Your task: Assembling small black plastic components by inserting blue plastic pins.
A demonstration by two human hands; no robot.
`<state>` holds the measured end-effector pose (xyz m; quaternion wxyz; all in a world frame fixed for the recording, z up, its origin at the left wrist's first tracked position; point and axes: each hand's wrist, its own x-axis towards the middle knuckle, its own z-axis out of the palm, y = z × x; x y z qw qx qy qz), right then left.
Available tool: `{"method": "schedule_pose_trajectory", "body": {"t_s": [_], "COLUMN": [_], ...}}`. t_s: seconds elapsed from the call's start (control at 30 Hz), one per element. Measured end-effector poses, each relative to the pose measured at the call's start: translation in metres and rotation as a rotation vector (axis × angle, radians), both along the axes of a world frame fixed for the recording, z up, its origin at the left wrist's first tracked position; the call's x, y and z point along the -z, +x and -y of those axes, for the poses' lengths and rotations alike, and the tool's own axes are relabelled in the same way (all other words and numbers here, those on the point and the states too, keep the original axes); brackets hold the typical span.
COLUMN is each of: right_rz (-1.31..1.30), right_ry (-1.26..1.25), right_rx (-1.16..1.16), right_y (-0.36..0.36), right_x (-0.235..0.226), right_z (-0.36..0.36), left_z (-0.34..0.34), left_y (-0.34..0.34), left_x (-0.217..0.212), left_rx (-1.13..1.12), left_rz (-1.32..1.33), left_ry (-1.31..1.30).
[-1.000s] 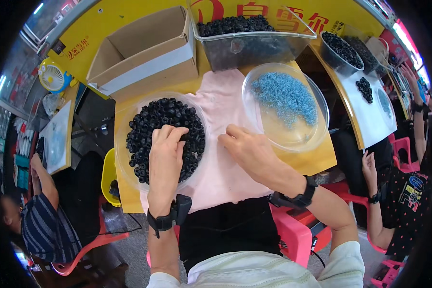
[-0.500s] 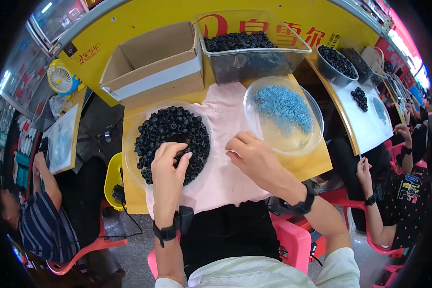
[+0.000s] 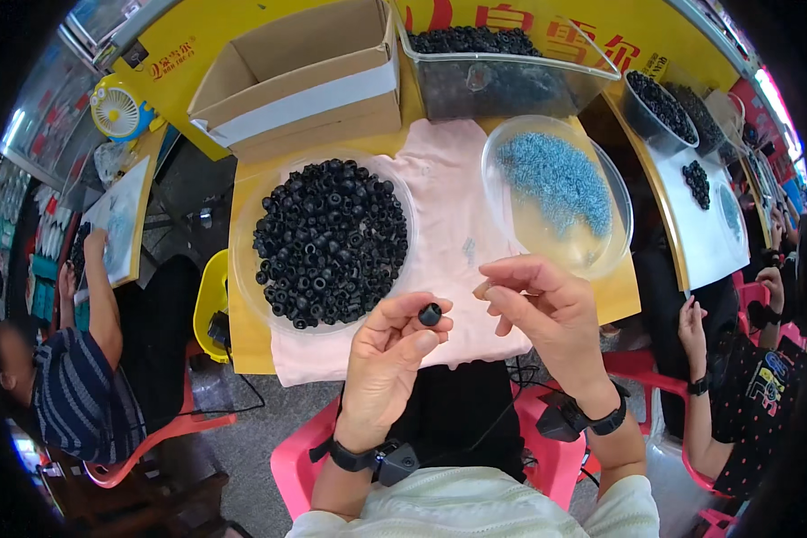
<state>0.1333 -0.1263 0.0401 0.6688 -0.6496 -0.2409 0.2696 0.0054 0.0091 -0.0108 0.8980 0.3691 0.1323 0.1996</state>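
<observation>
My left hand [image 3: 393, 354] is closed over the near edge of the pink cloth [image 3: 444, 202], pinching one small round black piece with a hole [image 3: 430, 314] between thumb and fingers. Facing it on the right, my right hand [image 3: 551, 314] has its thumb and index finger drawn together; whatever they hold is too small to make out. Left of the cloth is a clear round tray [image 3: 242, 296] heaped with similar black pieces [image 3: 323, 242]. A second round tray [image 3: 592, 269], to the right, holds tiny light-blue pieces [image 3: 551, 175]. A few such pieces lie on the cloth.
Behind the trays stand an open cardboard box [image 3: 309, 99] and a clear bin [image 3: 511, 85] of black pieces. Left of the table hang a yellow basket [image 3: 213, 300] and a small fan [image 3: 117, 112]. People sit at tables on both sides, one in a striped shirt [image 3: 81, 386].
My left hand has come out of the black pieces toward the cloth's near edge and now holds one. My right hand has shifted right and nearer me. The whole view has shifted slightly.
</observation>
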Motion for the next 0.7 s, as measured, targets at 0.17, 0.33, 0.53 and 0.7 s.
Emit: {"method": "schedule_pose_trajectory", "body": {"t_s": [0.17,0.33,0.53,0.7], "right_rz": [-0.063,0.101,0.336,0.621], "right_ry": [0.081,0.125,0.046,-0.023], "right_rx": [-0.008,-0.057,-0.07,-0.053], "right_y": [-0.005,-0.006,-0.006,-0.012], "right_x": [0.0,0.005,0.008,0.008], "right_z": [0.008,0.005,0.007,0.007], "left_z": [0.005,0.016,0.023,0.023], "left_y": [0.002,0.003,0.001,-0.002], "left_x": [0.002,-0.001,0.001,0.003], "left_rx": [0.107,0.108,0.06,0.065], "left_rz": [0.05,0.035,0.024,0.031], "left_ry": [-0.164,-0.096,0.019,-0.048]}}
